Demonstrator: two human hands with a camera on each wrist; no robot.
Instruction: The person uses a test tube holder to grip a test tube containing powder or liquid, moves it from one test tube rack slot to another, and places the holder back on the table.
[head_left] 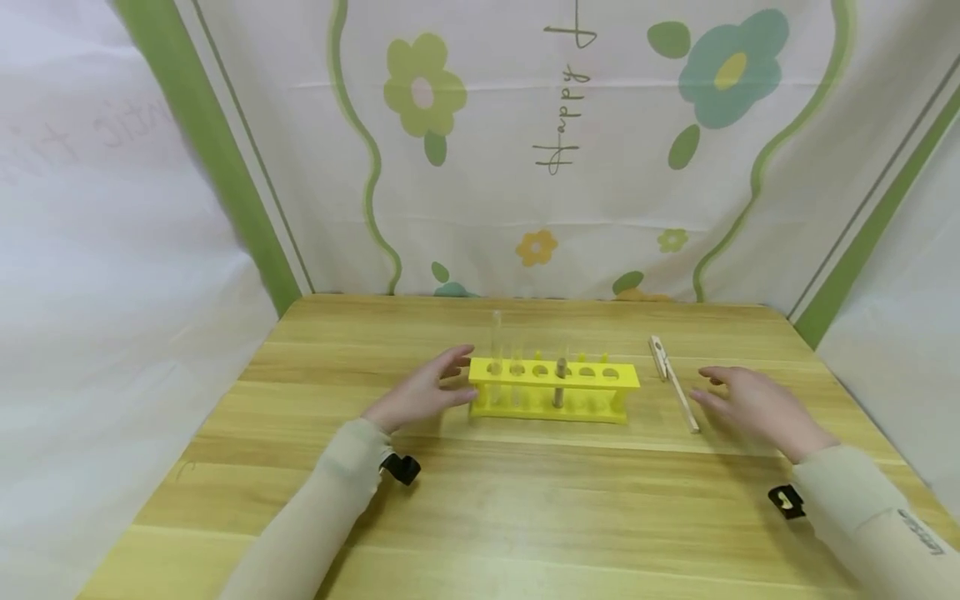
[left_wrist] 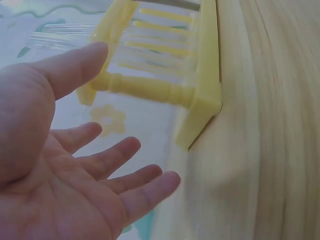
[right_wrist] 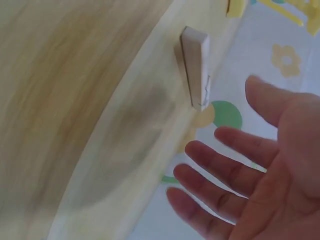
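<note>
A yellow test tube rack (head_left: pixel 555 382) stands on the wooden table. Clear glass test tubes sit in its left holes, the leftmost test tube (head_left: pixel 497 337) rising highest. Near the rack's middle, another tube (head_left: pixel 559 385) has dark contents. My left hand (head_left: pixel 420 390) is at the rack's left end, its fingers spread and thumb close to the end post (left_wrist: pixel 145 90). To the right of the rack lies a wooden test tube clamp (head_left: pixel 675 385). Beside the clamp, my right hand (head_left: pixel 757 408) hovers with fingers extended, palm facing it and holding nothing; its shadow falls on the wood.
The wooden table (head_left: pixel 480 517) reaches back to a white curtain (head_left: pixel 480 167) printed with flowers and lettering. White cloth hangs on both sides too. A black wrist mount (head_left: pixel 401 468) sits under the left sleeve, and a similar mount (head_left: pixel 787 502) under the right.
</note>
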